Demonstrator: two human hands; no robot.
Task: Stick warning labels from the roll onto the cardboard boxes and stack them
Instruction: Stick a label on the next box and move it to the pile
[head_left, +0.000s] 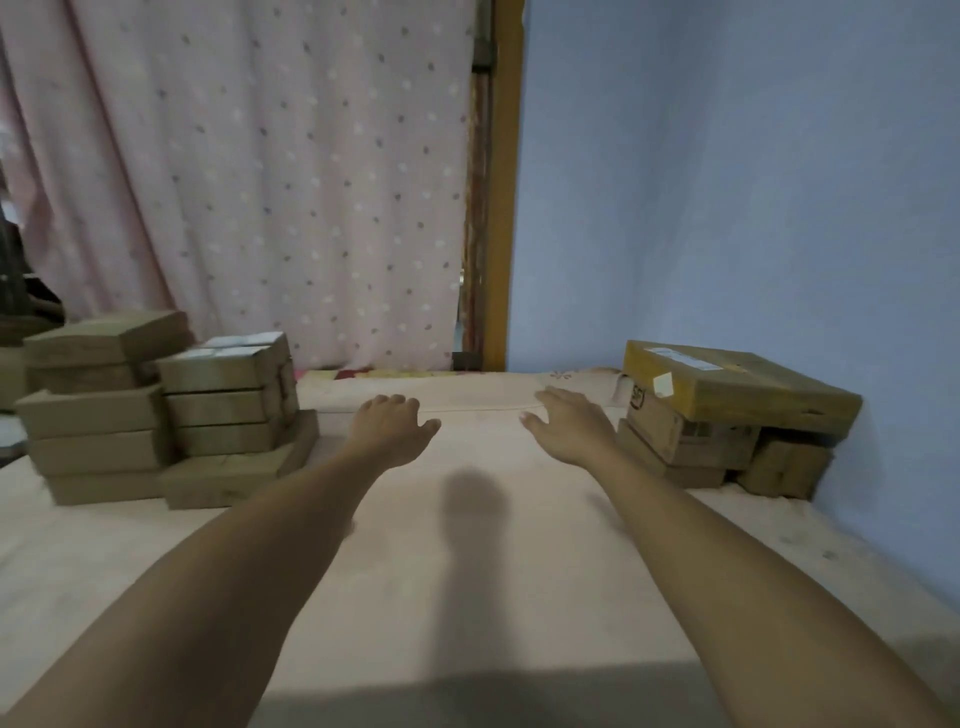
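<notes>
Both my arms reach forward over a pale sheet-covered surface (467, 571). My left hand (389, 428) hovers palm down with relaxed, slightly bent fingers and holds nothing. My right hand (569, 423) is likewise flat and empty. Two stacks of brown cardboard boxes (156, 410) stand to the left of my left hand; the top box (223, 364) of the nearer stack carries a white label. A looser pile of boxes (727, 421) lies at the right against the wall, topped by a larger yellowish box (737, 387) with a small white sticker. No label roll is in view.
A pink dotted curtain (260, 182) hangs behind the surface, next to a wooden door frame (501, 182). A blue wall (753, 182) bounds the right side. The shadow of my head falls on the sheet between my arms.
</notes>
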